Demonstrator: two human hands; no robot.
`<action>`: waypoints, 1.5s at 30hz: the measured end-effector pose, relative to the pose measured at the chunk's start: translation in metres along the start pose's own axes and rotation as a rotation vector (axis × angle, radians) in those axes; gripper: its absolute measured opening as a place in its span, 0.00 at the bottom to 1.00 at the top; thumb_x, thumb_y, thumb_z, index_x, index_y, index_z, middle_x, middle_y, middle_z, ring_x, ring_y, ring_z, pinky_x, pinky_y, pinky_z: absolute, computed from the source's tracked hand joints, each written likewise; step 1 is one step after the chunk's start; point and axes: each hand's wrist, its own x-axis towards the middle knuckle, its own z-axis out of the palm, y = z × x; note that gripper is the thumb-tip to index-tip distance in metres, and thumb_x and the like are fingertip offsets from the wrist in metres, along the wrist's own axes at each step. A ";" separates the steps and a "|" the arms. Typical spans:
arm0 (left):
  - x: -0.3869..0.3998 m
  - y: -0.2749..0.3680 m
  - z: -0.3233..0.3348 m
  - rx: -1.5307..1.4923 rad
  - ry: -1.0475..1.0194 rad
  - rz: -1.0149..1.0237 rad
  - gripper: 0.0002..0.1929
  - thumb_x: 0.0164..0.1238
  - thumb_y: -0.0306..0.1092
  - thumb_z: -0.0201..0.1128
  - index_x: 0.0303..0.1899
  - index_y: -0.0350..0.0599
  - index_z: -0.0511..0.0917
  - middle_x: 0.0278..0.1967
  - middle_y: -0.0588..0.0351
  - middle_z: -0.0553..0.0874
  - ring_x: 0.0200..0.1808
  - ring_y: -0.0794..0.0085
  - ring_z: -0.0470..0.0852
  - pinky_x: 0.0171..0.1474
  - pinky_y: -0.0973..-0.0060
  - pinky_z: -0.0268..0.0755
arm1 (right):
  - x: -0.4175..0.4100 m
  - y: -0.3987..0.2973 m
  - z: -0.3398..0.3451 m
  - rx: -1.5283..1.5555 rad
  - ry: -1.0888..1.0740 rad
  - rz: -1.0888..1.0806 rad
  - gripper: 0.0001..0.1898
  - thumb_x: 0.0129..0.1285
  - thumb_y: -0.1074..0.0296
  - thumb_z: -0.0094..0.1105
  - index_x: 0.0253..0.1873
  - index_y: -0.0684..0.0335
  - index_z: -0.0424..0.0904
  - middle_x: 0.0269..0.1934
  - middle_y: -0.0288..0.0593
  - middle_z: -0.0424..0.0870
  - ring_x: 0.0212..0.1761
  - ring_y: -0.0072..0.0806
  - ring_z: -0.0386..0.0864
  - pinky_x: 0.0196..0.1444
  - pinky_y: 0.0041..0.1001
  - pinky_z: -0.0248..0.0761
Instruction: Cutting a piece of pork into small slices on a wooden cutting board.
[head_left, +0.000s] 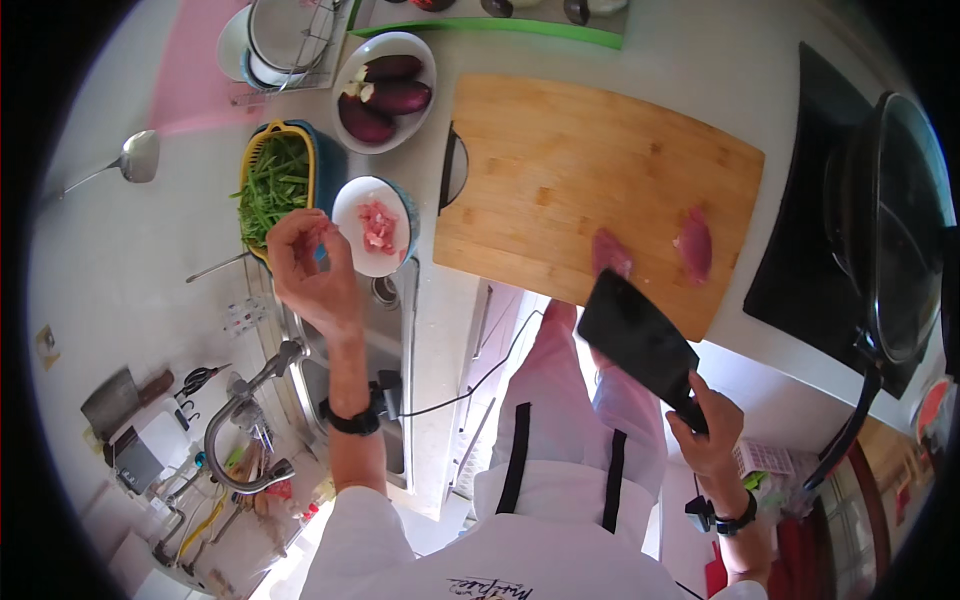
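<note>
My right hand (709, 427) grips the handle of a dark-bladed cleaver (637, 337), its blade over the near edge of a bamboo cutting board (555, 165). Two pieces of raw meat lie on the board: one (611, 253) just beyond the blade's tip, the other (696, 246) near the right edge. My left hand (311, 262) is raised beside a white-lined bowl (346, 247) with cut raw meat (377, 226) in it. Its fingers are curled with a bit of pink meat at the fingertips. Left of the bowl is a yellow basket (310, 161) of cut greens (274, 180).
A white bowl (424, 64) of peeled-end eggplants (396, 97) stands behind the meat bowl. At right, a lidded pan (900, 225) sits on a black cooktop (787, 247). The sink (382, 337) and its faucet (217, 427) are at left. A dish rack (277, 90) stands at the back left.
</note>
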 end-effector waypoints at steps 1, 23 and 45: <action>0.001 -0.011 -0.005 0.208 -0.197 0.078 0.15 0.64 0.17 0.71 0.50 0.40 0.84 0.49 0.50 0.86 0.50 0.61 0.88 0.56 0.69 0.82 | 0.000 -0.001 -0.001 0.067 0.011 0.082 0.30 0.65 0.60 0.78 0.68 0.67 0.82 0.25 0.40 0.80 0.22 0.34 0.77 0.26 0.31 0.68; -0.159 0.059 0.165 -0.165 -0.551 0.416 0.14 0.51 0.20 0.77 0.42 0.35 0.89 0.44 0.50 0.90 0.50 0.50 0.87 0.53 0.61 0.83 | 0.075 -0.008 -0.024 -0.186 -0.405 0.250 0.24 0.85 0.51 0.51 0.69 0.66 0.79 0.27 0.47 0.84 0.22 0.42 0.83 0.24 0.37 0.76; -0.164 0.056 0.167 -0.178 -0.511 0.353 0.14 0.51 0.19 0.77 0.42 0.36 0.89 0.45 0.47 0.89 0.52 0.47 0.86 0.56 0.58 0.83 | 0.135 -0.011 0.045 -0.174 -0.361 0.226 0.19 0.81 0.55 0.56 0.65 0.62 0.80 0.28 0.51 0.85 0.28 0.50 0.86 0.31 0.44 0.79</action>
